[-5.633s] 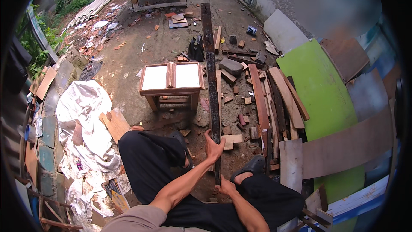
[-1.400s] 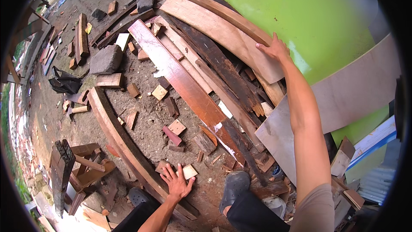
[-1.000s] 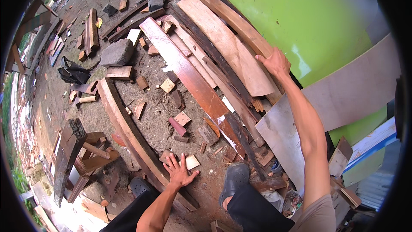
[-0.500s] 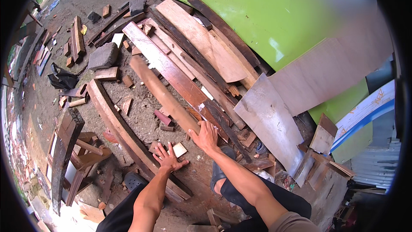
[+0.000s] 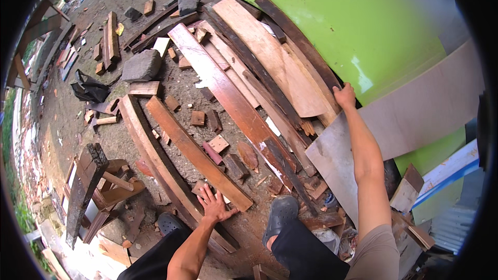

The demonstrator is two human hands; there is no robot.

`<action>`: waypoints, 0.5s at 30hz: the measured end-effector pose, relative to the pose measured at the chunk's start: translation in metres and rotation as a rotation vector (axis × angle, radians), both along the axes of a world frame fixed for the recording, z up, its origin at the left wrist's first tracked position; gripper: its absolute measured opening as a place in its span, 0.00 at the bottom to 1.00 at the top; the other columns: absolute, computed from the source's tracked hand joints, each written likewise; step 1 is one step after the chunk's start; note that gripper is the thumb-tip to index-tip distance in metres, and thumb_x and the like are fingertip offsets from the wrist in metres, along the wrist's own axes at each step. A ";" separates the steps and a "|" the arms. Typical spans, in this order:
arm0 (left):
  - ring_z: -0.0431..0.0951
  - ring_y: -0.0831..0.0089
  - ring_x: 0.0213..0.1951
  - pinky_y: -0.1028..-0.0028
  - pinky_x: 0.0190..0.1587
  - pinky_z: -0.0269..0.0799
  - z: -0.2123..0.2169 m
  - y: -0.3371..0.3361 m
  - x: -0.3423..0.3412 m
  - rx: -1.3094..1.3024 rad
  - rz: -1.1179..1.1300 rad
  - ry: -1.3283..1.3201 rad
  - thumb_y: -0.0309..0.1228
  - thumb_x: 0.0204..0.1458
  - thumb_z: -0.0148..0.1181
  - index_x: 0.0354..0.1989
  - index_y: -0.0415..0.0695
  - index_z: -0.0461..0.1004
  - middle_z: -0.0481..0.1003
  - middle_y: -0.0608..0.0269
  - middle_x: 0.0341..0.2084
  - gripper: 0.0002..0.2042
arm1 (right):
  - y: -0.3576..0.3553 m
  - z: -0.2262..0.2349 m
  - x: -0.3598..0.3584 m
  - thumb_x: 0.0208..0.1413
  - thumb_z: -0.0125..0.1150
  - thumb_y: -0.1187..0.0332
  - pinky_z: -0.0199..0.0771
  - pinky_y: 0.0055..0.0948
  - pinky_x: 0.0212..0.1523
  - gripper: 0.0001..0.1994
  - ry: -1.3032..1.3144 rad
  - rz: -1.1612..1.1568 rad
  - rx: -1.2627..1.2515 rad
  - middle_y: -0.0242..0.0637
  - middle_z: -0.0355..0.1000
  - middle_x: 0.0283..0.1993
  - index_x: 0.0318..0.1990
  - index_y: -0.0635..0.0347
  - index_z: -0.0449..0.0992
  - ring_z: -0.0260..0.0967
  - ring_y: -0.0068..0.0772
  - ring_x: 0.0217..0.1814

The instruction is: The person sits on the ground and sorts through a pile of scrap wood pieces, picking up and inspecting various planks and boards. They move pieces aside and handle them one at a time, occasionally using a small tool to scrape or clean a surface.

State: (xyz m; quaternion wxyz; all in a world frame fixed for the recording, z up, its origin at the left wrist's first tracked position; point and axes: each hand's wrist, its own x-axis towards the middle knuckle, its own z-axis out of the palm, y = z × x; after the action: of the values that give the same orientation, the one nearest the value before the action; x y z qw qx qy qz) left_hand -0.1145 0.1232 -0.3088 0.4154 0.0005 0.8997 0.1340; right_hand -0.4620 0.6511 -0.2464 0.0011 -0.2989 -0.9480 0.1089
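Brown plank (image 5: 191,151), stiff and probably light, best lifted by its middle: it lies on the ground (image 5: 106,142) just right of a beam (image 5: 150,148). My left hand (image 5: 214,206), fingers spread, rests beside it holding nothing. The dark plank (image 5: 302,40), alongside the green board (image 5: 332,26), should be rougher; my right hand (image 5: 345,96) curls at its near end, whether gripping I cannot tell.

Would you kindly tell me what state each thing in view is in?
Green board: partly covered
Dark plank: lying beside the green board
Right hand: at the dark plank's near end, grip unclear
Left hand: open, fingers spread
Brown plank: lying down near the left hand
Reddish plank: lying down, scuffed
Black bag: crumpled
Hammer: lying on the ground
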 end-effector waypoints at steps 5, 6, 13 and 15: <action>0.16 0.28 0.70 0.30 0.65 0.22 -0.002 -0.001 0.002 -0.021 -0.015 -0.039 0.76 0.37 0.57 0.73 0.38 0.41 0.20 0.22 0.69 0.65 | 0.022 -0.028 -0.030 0.50 0.68 0.47 0.60 0.40 0.69 0.45 -0.038 -0.042 -0.255 0.61 0.63 0.67 0.66 0.72 0.59 0.61 0.53 0.70; 0.16 0.28 0.70 0.30 0.65 0.22 -0.002 -0.002 0.001 -0.014 -0.008 -0.036 0.76 0.37 0.57 0.73 0.37 0.41 0.20 0.22 0.69 0.65 | 0.020 -0.030 -0.032 0.50 0.69 0.47 0.60 0.40 0.69 0.45 -0.041 -0.053 -0.282 0.60 0.63 0.67 0.66 0.71 0.60 0.61 0.53 0.70; 0.14 0.29 0.69 0.31 0.66 0.22 0.001 0.003 -0.002 -0.035 -0.003 -0.078 0.75 0.37 0.58 0.74 0.39 0.38 0.18 0.23 0.68 0.65 | 0.002 -0.007 -0.008 0.52 0.69 0.51 0.67 0.48 0.59 0.32 -0.088 0.333 0.229 0.49 0.68 0.57 0.57 0.65 0.67 0.64 0.51 0.62; 0.14 0.29 0.70 0.32 0.66 0.21 0.003 0.006 -0.007 -0.061 -0.026 -0.118 0.75 0.37 0.58 0.74 0.40 0.38 0.18 0.24 0.69 0.65 | 0.003 0.016 0.008 0.51 0.70 0.57 0.69 0.48 0.52 0.25 0.118 0.486 0.314 0.46 0.69 0.48 0.50 0.62 0.69 0.67 0.51 0.53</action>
State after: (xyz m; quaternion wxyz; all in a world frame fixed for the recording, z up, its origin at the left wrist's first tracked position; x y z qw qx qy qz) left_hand -0.1218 0.1293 -0.3057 0.4691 -0.0085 0.8773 0.1009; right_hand -0.4541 0.6545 -0.2302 0.0762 -0.0524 -0.9954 -0.0249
